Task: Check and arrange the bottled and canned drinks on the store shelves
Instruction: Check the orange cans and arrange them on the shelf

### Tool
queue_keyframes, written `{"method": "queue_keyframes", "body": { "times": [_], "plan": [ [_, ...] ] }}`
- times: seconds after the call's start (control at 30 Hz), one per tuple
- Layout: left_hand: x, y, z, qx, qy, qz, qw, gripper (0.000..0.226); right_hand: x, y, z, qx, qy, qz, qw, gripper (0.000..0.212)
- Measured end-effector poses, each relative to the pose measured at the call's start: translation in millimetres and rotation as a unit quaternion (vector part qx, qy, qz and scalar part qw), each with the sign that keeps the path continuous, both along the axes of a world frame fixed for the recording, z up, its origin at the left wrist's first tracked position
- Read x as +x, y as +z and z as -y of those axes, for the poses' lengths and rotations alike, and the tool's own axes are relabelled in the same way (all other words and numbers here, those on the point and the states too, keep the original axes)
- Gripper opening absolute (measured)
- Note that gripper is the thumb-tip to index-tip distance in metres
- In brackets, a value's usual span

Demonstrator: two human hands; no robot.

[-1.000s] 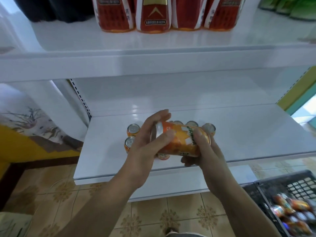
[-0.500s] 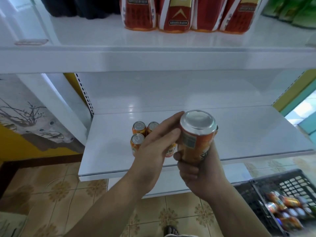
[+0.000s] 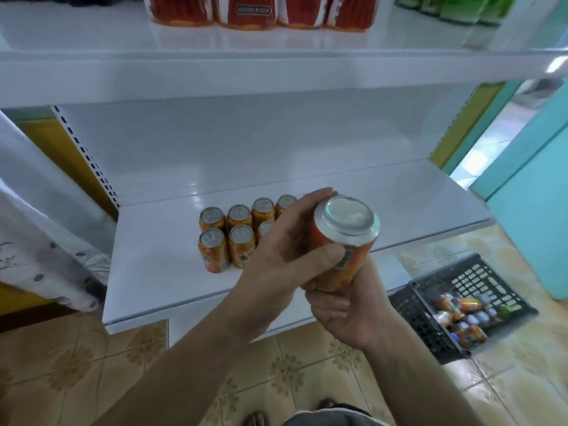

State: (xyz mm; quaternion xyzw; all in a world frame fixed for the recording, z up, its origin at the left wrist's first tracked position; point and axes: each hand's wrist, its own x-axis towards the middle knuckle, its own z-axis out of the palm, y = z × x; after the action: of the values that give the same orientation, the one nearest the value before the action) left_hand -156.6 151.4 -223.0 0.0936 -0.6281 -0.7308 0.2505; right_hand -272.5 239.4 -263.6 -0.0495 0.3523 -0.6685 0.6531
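An orange drink can (image 3: 344, 241) is held upside down above the front of the white lower shelf (image 3: 159, 272), its silver bottom facing me. My left hand (image 3: 282, 256) grips its side with thumb and fingers. My right hand (image 3: 347, 312) holds it from below. Several more orange cans (image 3: 227, 238) stand upright in two rows on the shelf, just left of and behind my hands; some are hidden by my left hand.
A black plastic basket (image 3: 430, 321) with several loose cans sits on the tiled floor at the right. The upper shelf (image 3: 276, 69) carries red bottles (image 3: 252, 10) and green bottles (image 3: 455, 7). A patterned cloth (image 3: 40, 241) hangs at the left.
The can was lying sideways between my hands, then got turned bottom-up. It is now tilted a little more toward me, and more standing cans show on the shelf.
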Motion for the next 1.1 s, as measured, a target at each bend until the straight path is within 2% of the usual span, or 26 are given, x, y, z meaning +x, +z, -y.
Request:
{"method": "queue_keyframes", "body": {
  "times": [0.17,0.33,0.4,0.53,0.7,0.77,0.9,0.97,1.1],
  "plan": [
    [-23.8,-1.2,-27.3,-0.043,-0.031,-0.004,0.999,0.070,-20.2,0.8,-27.2,-0.010,-0.114,-0.047,0.992,0.042],
    [-69.5,-1.9,-70.3,-0.171,-0.051,-0.011,0.984,0.070,-57.9,7.7,-78.3,-0.051,-0.193,-0.025,0.980,0.052],
    [-94.6,-3.2,-95.3,-0.189,-0.072,-0.016,0.979,0.069,-80.8,4.9,-109.4,-0.039,-0.210,-0.027,0.977,0.049],
    [-150.6,-7.7,-155.4,-0.179,-0.115,-0.021,0.977,0.070,-130.4,-9.1,-176.2,-0.027,-0.241,-0.009,0.970,0.048],
    [-224.8,-15.9,-232.7,-0.172,-0.167,-0.021,0.971,0.069,-191.7,-21.3,-260.5,-0.090,-0.245,-0.026,0.965,0.050],
    [-249.8,-18.2,-259.0,-0.166,-0.184,-0.020,0.969,0.069,-216.2,-32.5,-289.5,-0.121,-0.238,0.001,0.964,0.055],
    [-296.0,-24.7,-288.0,-0.174,-0.188,0.015,0.966,0.066,-249.7,-49.4,-325.9,-0.071,-0.240,0.091,0.964,0.057],
    [-317.6,-30.2,-293.7,-0.155,-0.201,0.036,0.967,0.061,-262.4,-52.3,-336.3,-0.040,-0.247,0.079,0.965,0.055],
    [-363.3,-47.5,-299.9,-0.103,-0.236,0.081,0.963,0.056,-294.8,-66.0,-351.3,-0.030,-0.248,0.069,0.966,0.063]
  ]
}}
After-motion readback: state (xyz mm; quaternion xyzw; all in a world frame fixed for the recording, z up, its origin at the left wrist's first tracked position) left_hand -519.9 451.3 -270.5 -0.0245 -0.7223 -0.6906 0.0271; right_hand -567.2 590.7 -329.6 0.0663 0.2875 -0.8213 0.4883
